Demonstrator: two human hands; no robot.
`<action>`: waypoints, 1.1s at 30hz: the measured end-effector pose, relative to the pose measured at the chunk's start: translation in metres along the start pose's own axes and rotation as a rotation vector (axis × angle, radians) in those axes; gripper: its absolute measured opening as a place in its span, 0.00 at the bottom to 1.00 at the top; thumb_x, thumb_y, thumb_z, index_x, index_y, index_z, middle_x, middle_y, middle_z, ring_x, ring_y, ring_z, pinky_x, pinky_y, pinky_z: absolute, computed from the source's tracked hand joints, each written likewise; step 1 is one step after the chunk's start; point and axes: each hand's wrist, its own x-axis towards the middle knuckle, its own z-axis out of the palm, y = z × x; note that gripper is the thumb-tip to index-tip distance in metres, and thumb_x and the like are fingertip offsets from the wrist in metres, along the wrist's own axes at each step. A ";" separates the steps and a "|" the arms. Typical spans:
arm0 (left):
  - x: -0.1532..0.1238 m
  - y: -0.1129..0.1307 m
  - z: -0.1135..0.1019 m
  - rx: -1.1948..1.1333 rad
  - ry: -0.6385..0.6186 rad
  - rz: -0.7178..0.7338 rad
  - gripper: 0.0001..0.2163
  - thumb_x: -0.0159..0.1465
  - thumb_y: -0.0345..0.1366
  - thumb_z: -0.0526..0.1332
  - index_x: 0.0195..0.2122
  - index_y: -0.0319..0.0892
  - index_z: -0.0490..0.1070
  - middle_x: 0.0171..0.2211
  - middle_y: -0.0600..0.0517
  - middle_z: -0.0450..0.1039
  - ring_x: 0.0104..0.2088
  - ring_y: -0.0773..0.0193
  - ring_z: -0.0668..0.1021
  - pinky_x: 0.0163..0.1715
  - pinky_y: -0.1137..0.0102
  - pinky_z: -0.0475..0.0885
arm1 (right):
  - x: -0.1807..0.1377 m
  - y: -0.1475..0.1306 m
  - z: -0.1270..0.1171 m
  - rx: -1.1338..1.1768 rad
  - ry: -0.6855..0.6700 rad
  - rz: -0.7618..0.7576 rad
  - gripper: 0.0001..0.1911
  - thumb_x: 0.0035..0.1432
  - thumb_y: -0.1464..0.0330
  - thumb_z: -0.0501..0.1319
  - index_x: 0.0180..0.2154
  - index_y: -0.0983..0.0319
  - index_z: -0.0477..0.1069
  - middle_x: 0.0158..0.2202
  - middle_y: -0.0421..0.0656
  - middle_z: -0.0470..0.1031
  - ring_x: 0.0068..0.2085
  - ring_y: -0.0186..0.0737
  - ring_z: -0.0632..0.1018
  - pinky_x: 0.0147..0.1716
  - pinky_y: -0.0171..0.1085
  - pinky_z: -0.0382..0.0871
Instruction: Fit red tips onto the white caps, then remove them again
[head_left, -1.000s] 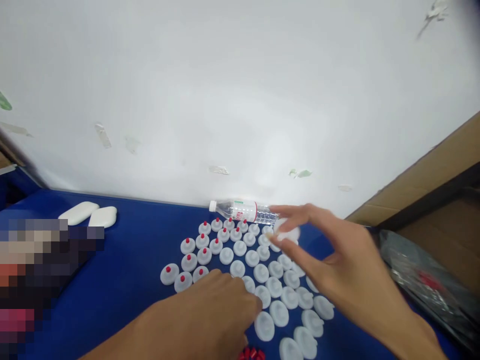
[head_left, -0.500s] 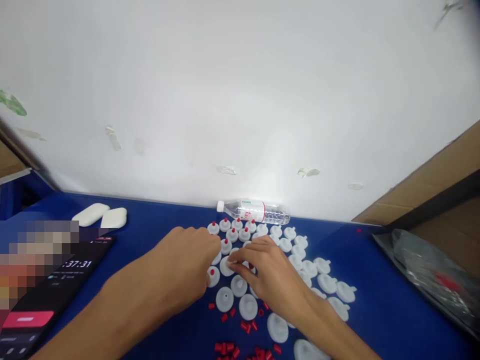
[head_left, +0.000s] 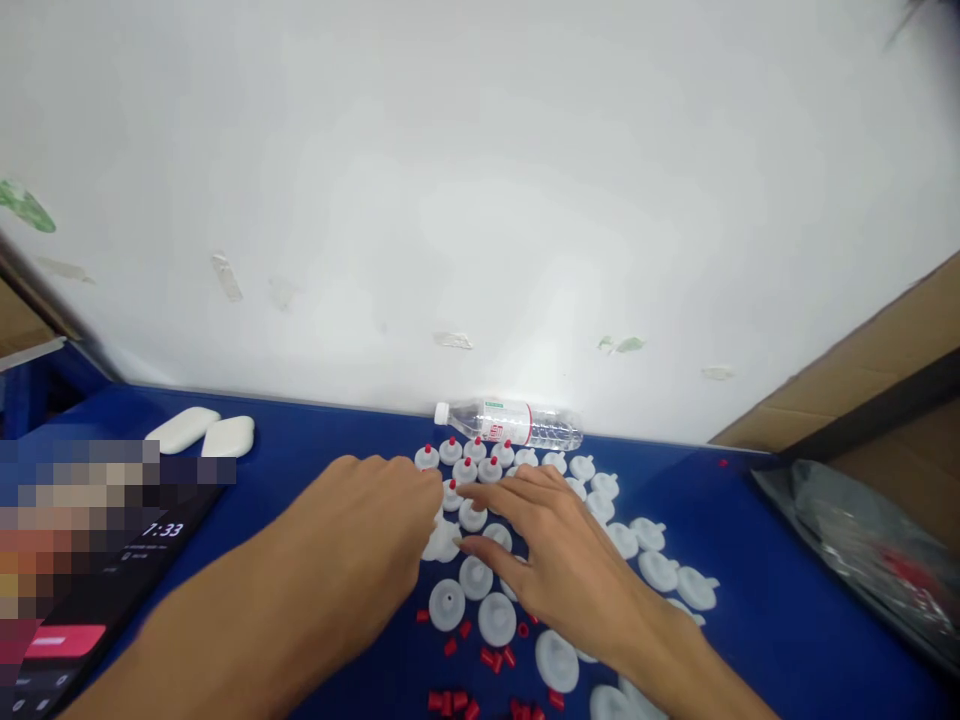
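Several white round plastic caps (head_left: pixel 497 617) lie in rows on a blue table (head_left: pixel 315 450); the far ones (head_left: pixel 451 451) carry small red plugs. Loose red plugs (head_left: pixel 452 701) are scattered near the front edge. My left hand (head_left: pixel 367 530) rests over the left side of the rows, its fingers curled down onto a cap (head_left: pixel 442 543). My right hand (head_left: pixel 555 560) lies over the middle of the rows, fingers bent and tips close to the same cap, pinched near my left fingertips. What the fingertips hold is too small to see.
A clear water bottle (head_left: pixel 510 424) lies on its side against the white wall. Two white oval cases (head_left: pixel 202 431) sit at the far left, a phone (head_left: pixel 112 590) with a timer at the near left. A dark plastic bag (head_left: pixel 862 550) and cardboard stand right.
My right hand came from the far right of the rows to the middle, beside my left hand. My left hand moved forward onto the caps. The view dipped, showing more loose red plugs.
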 end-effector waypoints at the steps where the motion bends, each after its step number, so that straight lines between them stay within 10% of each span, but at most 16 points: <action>1: -0.002 -0.003 -0.001 0.037 0.004 0.053 0.12 0.60 0.24 0.56 0.37 0.46 0.74 0.34 0.49 0.78 0.32 0.55 0.79 0.34 0.64 0.68 | -0.001 -0.002 -0.001 0.033 0.006 0.004 0.22 0.65 0.60 0.68 0.58 0.56 0.72 0.49 0.42 0.81 0.51 0.47 0.78 0.55 0.48 0.65; 6: 0.000 0.005 -0.006 0.033 0.128 0.291 0.16 0.63 0.29 0.54 0.51 0.50 0.68 0.44 0.50 0.77 0.37 0.53 0.78 0.34 0.62 0.65 | -0.002 -0.012 -0.012 0.200 0.119 -0.001 0.06 0.67 0.61 0.66 0.42 0.55 0.76 0.39 0.35 0.82 0.41 0.39 0.80 0.49 0.41 0.69; 11: 0.007 0.028 -0.025 -0.008 0.228 0.259 0.13 0.55 0.24 0.54 0.39 0.48 0.66 0.30 0.55 0.73 0.25 0.57 0.72 0.24 0.64 0.51 | -0.003 -0.007 -0.030 0.045 0.181 -0.146 0.02 0.70 0.68 0.62 0.41 0.58 0.74 0.38 0.39 0.82 0.40 0.40 0.80 0.50 0.44 0.66; 16: 0.007 0.031 -0.032 -0.138 0.250 0.288 0.11 0.58 0.24 0.51 0.34 0.49 0.66 0.27 0.56 0.73 0.24 0.58 0.73 0.25 0.65 0.56 | -0.006 0.006 -0.057 -0.363 0.338 -0.274 0.09 0.71 0.72 0.61 0.51 0.60 0.72 0.50 0.44 0.82 0.46 0.43 0.82 0.59 0.51 0.61; 24: 0.004 0.063 0.010 0.036 -0.194 0.336 0.07 0.67 0.30 0.60 0.42 0.46 0.76 0.35 0.50 0.81 0.32 0.51 0.82 0.30 0.61 0.69 | -0.010 0.015 -0.079 -0.297 0.317 0.020 0.19 0.68 0.64 0.64 0.57 0.53 0.63 0.50 0.42 0.81 0.50 0.50 0.81 0.55 0.50 0.71; 33: 0.018 0.043 -0.016 -0.007 0.070 0.095 0.14 0.74 0.42 0.48 0.49 0.51 0.73 0.42 0.48 0.81 0.36 0.46 0.83 0.32 0.55 0.73 | -0.014 0.006 -0.065 -0.131 0.088 -0.012 0.42 0.66 0.65 0.66 0.72 0.48 0.45 0.48 0.39 0.82 0.56 0.50 0.79 0.56 0.51 0.72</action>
